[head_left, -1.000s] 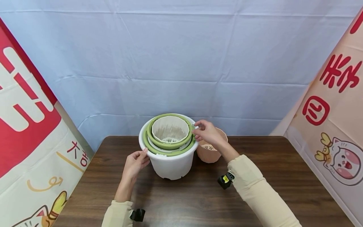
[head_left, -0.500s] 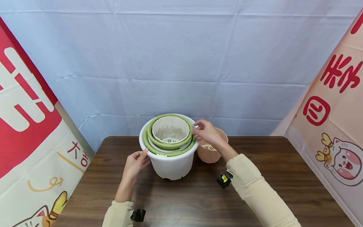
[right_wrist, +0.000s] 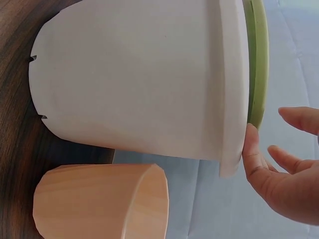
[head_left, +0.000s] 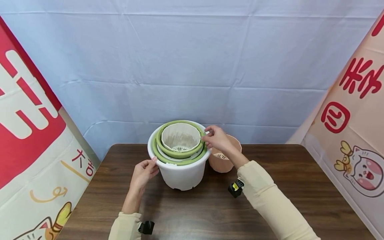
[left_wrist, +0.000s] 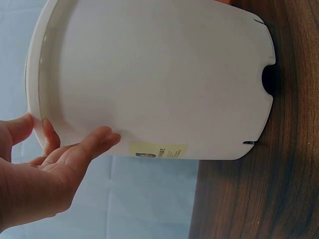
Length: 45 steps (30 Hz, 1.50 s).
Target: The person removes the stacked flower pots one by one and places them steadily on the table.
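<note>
A large white flower pot (head_left: 181, 176) stands upright on the table. Nested inside it are green-rimmed pots (head_left: 180, 154), and a small white pot (head_left: 180, 136) with a perforated base is innermost. My left hand (head_left: 143, 171) pinches the big pot's rim at its left front, thumb on the edge and fingers beneath the lip, as the left wrist view shows. At the right side, my right hand (head_left: 220, 138) has one finger touching the rim near the green edge (right_wrist: 257, 64). Its other visible fingers are apart from the pots.
A peach pot (head_left: 222, 161) stands right of the white one, partly behind my right forearm. The dark wooden table (head_left: 192, 216) ends at a pale cloth backdrop (head_left: 186, 66). Printed banners (head_left: 357, 133) flank both sides.
My right hand has shifted slightly left over the nested rims, and its forearm has moved a little left too. The left hand and the pots look almost unchanged.
</note>
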Available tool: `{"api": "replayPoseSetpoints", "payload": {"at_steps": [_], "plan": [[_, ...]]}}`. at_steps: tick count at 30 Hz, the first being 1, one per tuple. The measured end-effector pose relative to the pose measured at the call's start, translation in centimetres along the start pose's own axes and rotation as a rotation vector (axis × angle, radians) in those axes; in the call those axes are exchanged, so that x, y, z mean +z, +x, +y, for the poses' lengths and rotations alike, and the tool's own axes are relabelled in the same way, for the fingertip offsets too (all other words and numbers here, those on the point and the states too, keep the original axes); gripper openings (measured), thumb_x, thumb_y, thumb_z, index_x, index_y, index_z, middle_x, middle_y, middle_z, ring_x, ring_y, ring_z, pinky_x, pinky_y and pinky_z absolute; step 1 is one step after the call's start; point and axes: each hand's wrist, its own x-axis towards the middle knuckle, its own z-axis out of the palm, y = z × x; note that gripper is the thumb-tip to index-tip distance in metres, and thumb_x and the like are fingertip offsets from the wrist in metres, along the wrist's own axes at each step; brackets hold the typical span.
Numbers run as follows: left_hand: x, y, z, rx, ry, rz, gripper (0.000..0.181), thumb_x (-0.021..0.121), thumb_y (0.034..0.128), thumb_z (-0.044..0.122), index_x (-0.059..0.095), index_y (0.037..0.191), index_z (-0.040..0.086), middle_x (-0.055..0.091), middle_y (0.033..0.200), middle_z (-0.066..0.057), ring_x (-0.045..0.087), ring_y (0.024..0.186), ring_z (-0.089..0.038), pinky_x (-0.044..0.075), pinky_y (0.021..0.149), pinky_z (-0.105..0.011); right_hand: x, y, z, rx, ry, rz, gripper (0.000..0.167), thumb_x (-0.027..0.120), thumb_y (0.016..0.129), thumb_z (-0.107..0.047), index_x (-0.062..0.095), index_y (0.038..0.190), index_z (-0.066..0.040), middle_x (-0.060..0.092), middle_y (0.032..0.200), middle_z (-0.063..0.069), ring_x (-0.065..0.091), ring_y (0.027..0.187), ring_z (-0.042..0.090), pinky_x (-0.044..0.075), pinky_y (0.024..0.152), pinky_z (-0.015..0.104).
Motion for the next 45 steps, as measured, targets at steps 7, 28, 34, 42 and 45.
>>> {"api": "replayPoseSetpoints", "payload": {"at_steps": [7,28,34,42,45], "plan": [[0.1,0.1,0.0,0.0,-0.003,-0.001,0.033,0.054,0.0935,0.021,0.054,0.102,-0.011,0.062,0.096,-0.013,0.061,0.092,-0.018,0.049,0.086,-0.039,0.3,0.2,0.0,0.013,-0.065,0.029,0.045,0.063,0.084,-0.007,0.043,0.122,0.007,0.054,0.096,0.018,0.059,0.07,0.023,0.055,0.062,0.03],[0.1,-0.1,0.1,0.004,-0.018,-0.013,0.035,0.054,0.0934,0.021,0.053,0.103,-0.012,0.062,0.092,-0.009,0.061,0.091,-0.017,0.048,0.087,-0.04,1.0,0.4,-0.1,0.011,-0.225,0.06,0.046,0.064,0.085,-0.014,0.044,0.122,0.002,0.051,0.102,0.018,0.059,0.07,0.024,0.053,0.061,0.029],[-0.1,0.3,-0.7,0.039,-0.043,-0.016,0.041,0.06,0.0899,0.028,0.055,0.098,-0.011,0.062,0.093,-0.015,0.061,0.09,-0.019,0.051,0.084,-0.038,1.2,0.5,0.0,-0.011,-0.269,0.066,0.044,0.064,0.084,-0.015,0.046,0.121,0.003,0.053,0.103,0.019,0.059,0.07,0.024,0.052,0.06,0.029],[-1.1,1.6,-2.5,0.09,-0.081,-0.081,0.048,0.064,0.0848,0.038,0.057,0.097,-0.008,0.062,0.098,-0.019,0.062,0.093,-0.023,0.052,0.081,-0.037,1.4,0.5,-0.2,-0.001,-0.317,0.066,0.042,0.065,0.084,-0.016,0.048,0.118,0.002,0.055,0.1,0.018,0.057,0.062,0.019,0.05,0.056,0.027],[-1.0,1.6,-2.4,0.083,-0.074,-0.075,0.045,0.062,0.0869,0.035,0.057,0.098,-0.009,0.062,0.098,-0.019,0.062,0.092,-0.022,0.052,0.082,-0.037,1.3,0.5,-0.4,0.007,-0.319,0.058,0.042,0.065,0.084,-0.016,0.048,0.118,0.002,0.054,0.099,0.017,0.056,0.063,0.019,0.05,0.056,0.027]]}}
